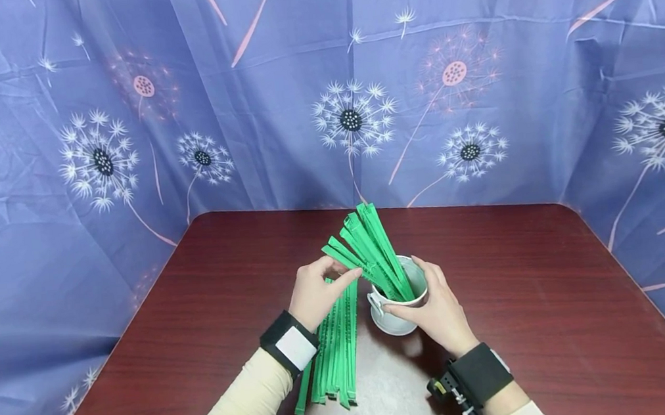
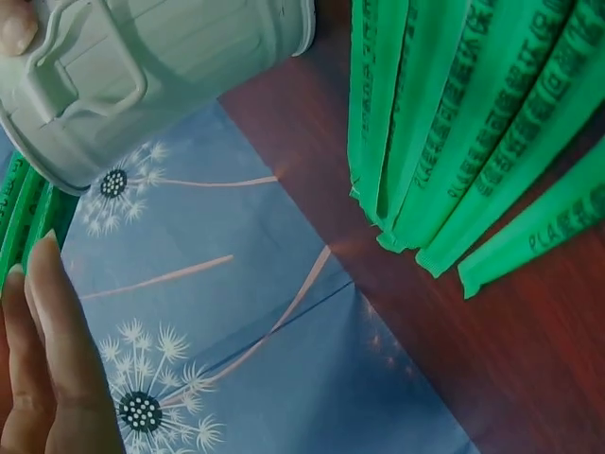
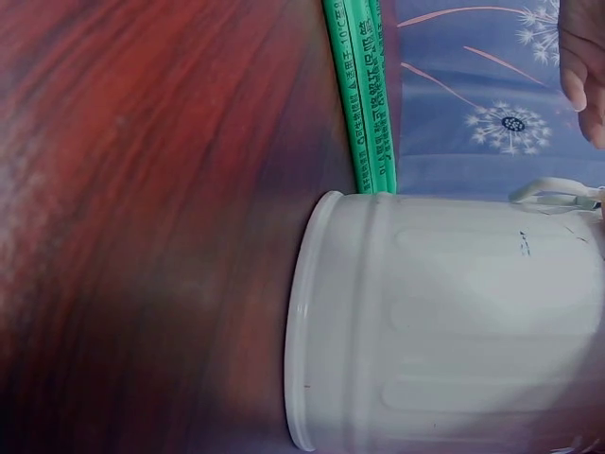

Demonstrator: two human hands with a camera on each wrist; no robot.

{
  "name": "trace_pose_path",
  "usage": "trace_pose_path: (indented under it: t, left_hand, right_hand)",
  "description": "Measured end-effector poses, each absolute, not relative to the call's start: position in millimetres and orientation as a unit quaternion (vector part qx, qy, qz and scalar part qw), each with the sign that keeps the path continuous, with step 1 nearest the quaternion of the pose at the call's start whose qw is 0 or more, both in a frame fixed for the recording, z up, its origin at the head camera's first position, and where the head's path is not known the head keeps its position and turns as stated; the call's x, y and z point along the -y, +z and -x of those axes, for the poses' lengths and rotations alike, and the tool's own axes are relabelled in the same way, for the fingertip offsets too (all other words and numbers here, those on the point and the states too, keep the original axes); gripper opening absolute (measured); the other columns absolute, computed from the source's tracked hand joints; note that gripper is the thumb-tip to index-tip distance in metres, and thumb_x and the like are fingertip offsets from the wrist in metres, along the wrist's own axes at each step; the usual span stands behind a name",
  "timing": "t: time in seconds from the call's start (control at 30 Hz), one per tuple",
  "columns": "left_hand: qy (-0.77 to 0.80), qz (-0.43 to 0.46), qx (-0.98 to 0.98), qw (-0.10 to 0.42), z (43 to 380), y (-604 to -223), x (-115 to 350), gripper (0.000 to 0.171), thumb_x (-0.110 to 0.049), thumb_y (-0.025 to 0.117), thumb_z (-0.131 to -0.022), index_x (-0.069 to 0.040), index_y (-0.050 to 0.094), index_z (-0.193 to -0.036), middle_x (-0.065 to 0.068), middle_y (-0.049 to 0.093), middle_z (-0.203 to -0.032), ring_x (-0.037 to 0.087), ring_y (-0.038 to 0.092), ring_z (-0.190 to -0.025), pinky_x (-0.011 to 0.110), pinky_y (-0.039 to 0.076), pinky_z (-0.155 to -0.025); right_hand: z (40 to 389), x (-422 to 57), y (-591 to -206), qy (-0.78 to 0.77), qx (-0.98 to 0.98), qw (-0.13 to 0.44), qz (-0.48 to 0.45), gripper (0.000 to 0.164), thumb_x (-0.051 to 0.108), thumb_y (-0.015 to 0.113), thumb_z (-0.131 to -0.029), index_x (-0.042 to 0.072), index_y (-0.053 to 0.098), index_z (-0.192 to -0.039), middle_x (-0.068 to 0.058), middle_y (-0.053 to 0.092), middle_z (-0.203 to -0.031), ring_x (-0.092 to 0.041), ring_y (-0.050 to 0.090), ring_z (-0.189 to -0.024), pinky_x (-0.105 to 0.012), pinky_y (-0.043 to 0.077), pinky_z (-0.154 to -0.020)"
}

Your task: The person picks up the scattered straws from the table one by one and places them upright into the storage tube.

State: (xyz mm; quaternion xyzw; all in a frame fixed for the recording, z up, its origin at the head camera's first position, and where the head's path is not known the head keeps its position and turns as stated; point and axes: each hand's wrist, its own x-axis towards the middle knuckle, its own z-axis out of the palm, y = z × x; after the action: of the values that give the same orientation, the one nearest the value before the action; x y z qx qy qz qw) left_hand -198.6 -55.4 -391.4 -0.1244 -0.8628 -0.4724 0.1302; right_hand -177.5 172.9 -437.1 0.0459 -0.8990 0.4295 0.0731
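A small white bucket point(image 1: 394, 321) stands on the table with several green paper-wrapped straws point(image 1: 374, 246) leaning up and left out of it. My right hand point(image 1: 441, 300) grips the bucket by its upper part, thumb at the near side of the rim and fingers over the far side. My left hand point(image 1: 322, 287) is left of the bucket, pinching the leftmost leaning straw between thumb and fingers. In the left wrist view, the fingertips point(image 2: 47, 270) lie against the straws by the rim. More wrapped straws point(image 1: 336, 359) lie in a row beneath the left wrist.
The dark red wooden table point(image 1: 541, 281) extends to both sides. A blue dandelion-print cloth point(image 1: 276, 107) hangs behind it and along its sides. The bucket has a small side handle point(image 2: 99, 71). Both wrists wear black bands.
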Motion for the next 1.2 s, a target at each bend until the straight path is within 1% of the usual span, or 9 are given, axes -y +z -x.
trace_pose_path:
  t: [0.2, 0.37, 0.53, 0.63, 0.77, 0.87, 1.03, 1.13, 1.2]
  left_hand:
    - [-0.439, 0.124, 0.887, 0.071, 199.4, -392.6, 60.4, 0.015, -0.029, 0.077, -0.086, -0.017, 0.075, -0.094, -0.004, 0.074, -0.088, 0.014, 0.066, -0.080, 0.025, 0.052, -0.065]
    - [-0.352, 0.096, 0.931, 0.024, 206.1, -404.1, 74.0, 0.026, -0.020, 0.077, -0.086, -0.008, 0.073, -0.109, 0.007, 0.074, -0.104, 0.026, 0.069, -0.094, 0.036, 0.056, -0.078]
    - [-0.238, 0.078, 0.968, -0.015, 211.0, -422.7, 85.0, 0.041, -0.011, 0.083, -0.078, 0.001, 0.069, -0.114, 0.017, 0.069, -0.108, 0.033, 0.065, -0.105, 0.043, 0.055, -0.088]
    - [-0.221, 0.066, 0.972, -0.043, 212.1, -431.9, 88.8, 0.046, -0.008, 0.085, -0.074, 0.005, 0.067, -0.114, 0.020, 0.066, -0.108, 0.035, 0.063, -0.103, 0.041, 0.055, -0.086]
    - [-0.263, 0.041, 0.960, -0.084, 213.5, -439.9, 92.7, 0.056, 0.001, 0.083, -0.072, 0.009, 0.061, -0.123, 0.025, 0.063, -0.111, 0.033, 0.065, -0.090, 0.034, 0.059, -0.065]
    - [-0.317, 0.014, 0.942, -0.107, 214.1, -443.4, 95.5, 0.061, 0.008, 0.077, -0.073, 0.010, 0.055, -0.130, 0.025, 0.063, -0.112, 0.028, 0.068, -0.076, 0.027, 0.055, -0.047]
    - [-0.355, -0.008, 0.929, -0.106, 214.9, -444.0, 98.6, 0.056, 0.005, 0.068, -0.078, 0.009, 0.053, -0.132, 0.018, 0.068, -0.096, 0.018, 0.066, -0.055, 0.026, 0.054, -0.045]
    - [-0.361, -0.014, 0.928, -0.089, 215.6, -441.5, 98.6, 0.049, -0.002, 0.065, -0.084, 0.005, 0.056, -0.131, 0.012, 0.067, -0.091, 0.014, 0.061, -0.052, 0.026, 0.054, -0.047]
    - [-0.365, -0.016, 0.928, -0.071, 216.3, -438.9, 98.0, 0.042, -0.007, 0.063, -0.087, -0.001, 0.060, -0.129, 0.010, 0.068, -0.093, 0.014, 0.060, -0.055, 0.026, 0.052, -0.050]
  right_hand:
    - [177.4, -172.5, -436.8, 0.430, 0.899, 0.072, -0.045, 0.104, 0.054, 0.086, -0.068, 0.021, 0.033, -0.152, 0.000, 0.042, -0.145, -0.025, 0.051, -0.124, -0.054, 0.048, -0.090]
    - [177.7, -173.1, -437.1, 0.432, 0.899, 0.067, -0.041, 0.105, 0.056, 0.085, -0.068, 0.021, 0.033, -0.152, 0.000, 0.041, -0.146, -0.025, 0.051, -0.124, -0.054, 0.048, -0.091]
    - [178.0, -173.4, -438.6, 0.430, 0.899, 0.067, -0.037, 0.105, 0.058, 0.085, -0.068, 0.021, 0.033, -0.152, 0.000, 0.041, -0.146, -0.025, 0.051, -0.124, -0.055, 0.047, -0.091]
    - [178.1, -173.2, -439.5, 0.430, 0.899, 0.067, -0.038, 0.106, 0.058, 0.085, -0.068, 0.021, 0.033, -0.152, 0.001, 0.041, -0.146, -0.025, 0.051, -0.124, -0.055, 0.047, -0.091]
    - [177.7, -172.7, -440.0, 0.429, 0.900, 0.069, -0.039, 0.106, 0.057, 0.085, -0.067, 0.021, 0.034, -0.152, 0.000, 0.042, -0.145, -0.025, 0.052, -0.123, -0.054, 0.048, -0.090]
    - [177.4, -172.5, -439.8, 0.429, 0.900, 0.069, -0.040, 0.105, 0.057, 0.085, -0.068, 0.021, 0.034, -0.152, 0.000, 0.042, -0.145, -0.025, 0.052, -0.123, -0.055, 0.048, -0.090]
    - [177.5, -172.7, -438.8, 0.432, 0.898, 0.068, -0.041, 0.105, 0.057, 0.085, -0.068, 0.022, 0.034, -0.152, 0.000, 0.041, -0.146, -0.025, 0.051, -0.124, -0.055, 0.047, -0.092]
    - [177.6, -173.1, -438.2, 0.433, 0.898, 0.069, -0.042, 0.105, 0.057, 0.085, -0.068, 0.022, 0.033, -0.152, 0.000, 0.041, -0.146, -0.025, 0.051, -0.124, -0.055, 0.047, -0.092]
    - [177.4, -173.6, -438.0, 0.433, 0.898, 0.069, -0.041, 0.105, 0.057, 0.085, -0.068, 0.022, 0.033, -0.152, 0.000, 0.041, -0.146, -0.025, 0.050, -0.124, -0.055, 0.047, -0.092]
